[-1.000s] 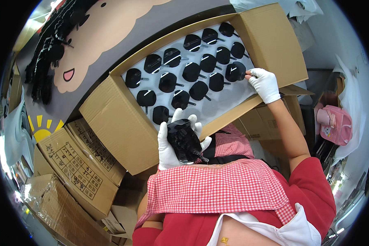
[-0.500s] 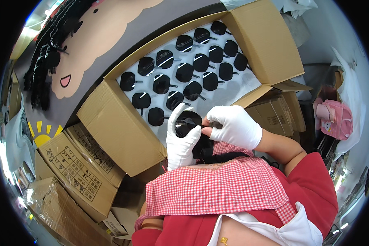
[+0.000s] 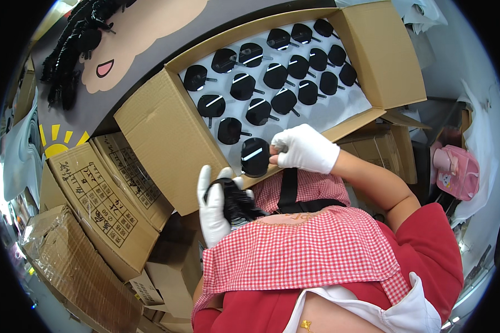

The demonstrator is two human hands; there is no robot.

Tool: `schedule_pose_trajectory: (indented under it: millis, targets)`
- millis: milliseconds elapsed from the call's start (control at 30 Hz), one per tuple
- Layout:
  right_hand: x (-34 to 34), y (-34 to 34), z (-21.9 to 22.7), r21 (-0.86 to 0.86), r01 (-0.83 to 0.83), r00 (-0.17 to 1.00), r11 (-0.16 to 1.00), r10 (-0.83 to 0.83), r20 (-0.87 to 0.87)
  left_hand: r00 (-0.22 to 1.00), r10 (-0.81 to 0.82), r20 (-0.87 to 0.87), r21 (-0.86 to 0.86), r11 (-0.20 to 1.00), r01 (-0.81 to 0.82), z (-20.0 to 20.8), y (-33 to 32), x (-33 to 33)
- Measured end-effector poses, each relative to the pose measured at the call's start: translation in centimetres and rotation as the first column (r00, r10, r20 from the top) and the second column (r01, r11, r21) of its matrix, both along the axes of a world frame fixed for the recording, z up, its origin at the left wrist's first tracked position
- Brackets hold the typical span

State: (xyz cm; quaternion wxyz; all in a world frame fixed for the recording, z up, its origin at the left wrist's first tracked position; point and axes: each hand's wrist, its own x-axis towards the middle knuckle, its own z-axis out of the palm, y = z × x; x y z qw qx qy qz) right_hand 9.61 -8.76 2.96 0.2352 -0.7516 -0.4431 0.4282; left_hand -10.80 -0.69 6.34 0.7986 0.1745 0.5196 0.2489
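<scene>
In my right hand (image 3: 306, 150), white-gloved with bare fingertips, a glossy black lens (image 3: 255, 161) is pinched at its edge by thumb and finger. It hangs over the near edge of an open cardboard box (image 3: 155, 145). My left hand (image 3: 212, 213), also gloved, curls round a stack of black lenses (image 3: 236, 202) beside the box's near left flap, close to my apron. Inside the box, rows of similar black lenses (image 3: 243, 86) with short stems lie spaced out on a white sheet (image 3: 339, 111). Part of the stack is hidden by my fingers.
Marked cartons (image 3: 103, 205) stand at left, with a tape-wrapped carton (image 3: 78, 266) nearer me. More folded cardboard (image 3: 375, 152) lies right of the box. A black fuzzy bundle (image 3: 75, 55) rests on the grey printed surface at far left. A pink bag (image 3: 458, 172) sits at right.
My hands have moved apart. The left has drawn down and left with the stack, while the right now holds a single lens near the box's near edge. The view has shifted slightly.
</scene>
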Motion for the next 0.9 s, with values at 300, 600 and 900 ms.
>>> schedule_pose_trajectory:
  millis: [300,600,900]
  targets:
    - [5.3,-5.8,-1.4,-0.064,0.060,0.873,0.996,-0.022,0.486,0.824,0.068,0.563,-0.204,0.977,0.059,-2.6,3.4,-2.9]
    - [12.2,-11.3,-0.3,-0.152,0.265,0.728,0.952,-0.094,0.679,0.809,-0.572,0.134,0.346,0.792,0.502,-0.1,5.0,3.5]
    - [16.7,-11.1,3.7,-0.183,0.312,0.573,0.932,-0.031,0.819,0.332,-0.708,-0.624,0.724,-0.363,0.587,-2.5,2.8,13.9]
